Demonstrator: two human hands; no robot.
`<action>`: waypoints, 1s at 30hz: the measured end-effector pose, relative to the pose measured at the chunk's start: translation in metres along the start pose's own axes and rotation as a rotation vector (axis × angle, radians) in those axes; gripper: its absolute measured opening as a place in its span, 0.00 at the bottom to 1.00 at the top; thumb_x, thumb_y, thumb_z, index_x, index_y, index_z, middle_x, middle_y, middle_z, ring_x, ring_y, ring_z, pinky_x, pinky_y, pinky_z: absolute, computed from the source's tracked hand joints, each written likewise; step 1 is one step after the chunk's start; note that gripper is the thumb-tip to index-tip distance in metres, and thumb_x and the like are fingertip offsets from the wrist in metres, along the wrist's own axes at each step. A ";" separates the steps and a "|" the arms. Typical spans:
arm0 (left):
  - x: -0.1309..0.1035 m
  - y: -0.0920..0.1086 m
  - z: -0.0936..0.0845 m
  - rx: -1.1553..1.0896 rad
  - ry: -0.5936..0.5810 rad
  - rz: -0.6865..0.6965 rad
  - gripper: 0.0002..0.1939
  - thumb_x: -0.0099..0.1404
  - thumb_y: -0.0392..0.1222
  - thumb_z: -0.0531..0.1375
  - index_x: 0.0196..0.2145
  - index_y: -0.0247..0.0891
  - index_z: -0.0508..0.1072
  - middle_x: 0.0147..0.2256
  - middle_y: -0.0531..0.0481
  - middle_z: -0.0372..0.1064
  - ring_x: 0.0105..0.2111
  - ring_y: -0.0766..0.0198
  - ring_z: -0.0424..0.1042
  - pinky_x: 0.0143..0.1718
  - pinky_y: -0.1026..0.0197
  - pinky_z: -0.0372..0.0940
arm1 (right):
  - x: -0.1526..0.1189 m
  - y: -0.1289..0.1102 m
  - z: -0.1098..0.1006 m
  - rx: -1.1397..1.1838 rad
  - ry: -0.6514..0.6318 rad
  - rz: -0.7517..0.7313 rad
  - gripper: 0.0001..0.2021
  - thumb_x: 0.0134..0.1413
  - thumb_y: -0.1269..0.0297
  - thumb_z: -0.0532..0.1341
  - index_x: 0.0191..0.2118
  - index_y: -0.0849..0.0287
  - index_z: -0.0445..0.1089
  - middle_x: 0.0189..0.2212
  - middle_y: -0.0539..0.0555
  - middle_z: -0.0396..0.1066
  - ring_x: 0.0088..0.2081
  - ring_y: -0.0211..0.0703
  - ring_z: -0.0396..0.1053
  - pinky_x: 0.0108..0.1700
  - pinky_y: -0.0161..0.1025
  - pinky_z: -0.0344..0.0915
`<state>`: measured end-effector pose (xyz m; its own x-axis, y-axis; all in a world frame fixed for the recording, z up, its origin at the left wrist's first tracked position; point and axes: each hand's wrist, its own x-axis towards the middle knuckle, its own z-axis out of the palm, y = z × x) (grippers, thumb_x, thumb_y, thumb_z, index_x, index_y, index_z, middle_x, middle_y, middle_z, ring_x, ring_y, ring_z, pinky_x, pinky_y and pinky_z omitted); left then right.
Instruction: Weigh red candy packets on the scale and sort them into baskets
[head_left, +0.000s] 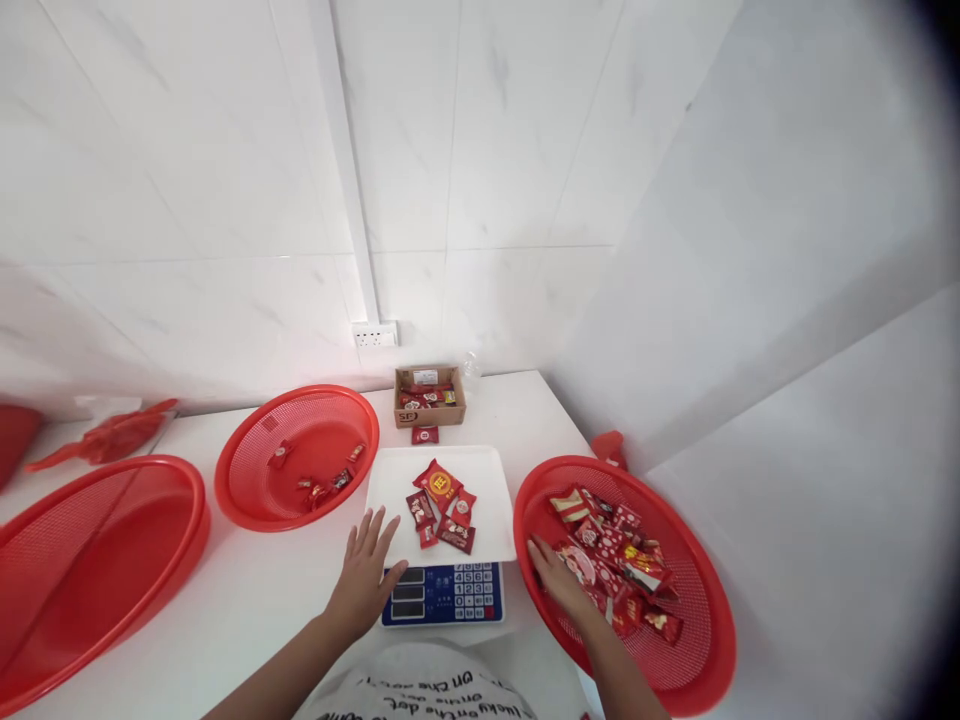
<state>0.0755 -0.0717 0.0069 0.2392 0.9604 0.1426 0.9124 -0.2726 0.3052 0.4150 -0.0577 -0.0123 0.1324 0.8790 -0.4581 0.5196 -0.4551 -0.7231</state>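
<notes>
My left hand (364, 578) is open, its fingers spread at the left edge of a white weighing tray (484, 480). The tray sits on a scale with a blue keypad panel (442, 595). In the tray's middle lie several wrapped candies (455, 533) in red and dark red, one a larger red packet (439, 484) with a yellow disc. My right hand (559, 580) is inside the red mesh basket (701, 640) on the right, beside a pile of red snack packets (615, 560). Its fingers look stretched out, with nothing visibly held; the fingertips are partly hard to see.
Behind the tray stand a small cardboard box (409, 416) of packets and a single red packet (425, 435). Left of the scale, a red basket (247, 450) holds several candies; another red basket (180, 480) is nearer. Red plastic bags (112, 437) lie by the wall.
</notes>
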 end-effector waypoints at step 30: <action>0.049 0.015 0.008 0.002 -0.077 0.127 0.22 0.66 0.47 0.49 0.57 0.41 0.60 0.61 0.41 0.50 0.63 0.48 0.43 0.58 0.40 0.48 | 0.026 0.035 -0.014 -0.574 0.177 -0.269 0.27 0.45 0.76 0.53 0.54 0.55 0.64 0.58 0.56 0.59 0.57 0.52 0.58 0.56 0.48 0.55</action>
<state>0.1037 -0.0282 0.0111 0.3773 0.9199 0.1069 0.8739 -0.3918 0.2877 0.4481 -0.0487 -0.0420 0.0463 0.9839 -0.1727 0.9152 -0.1111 -0.3874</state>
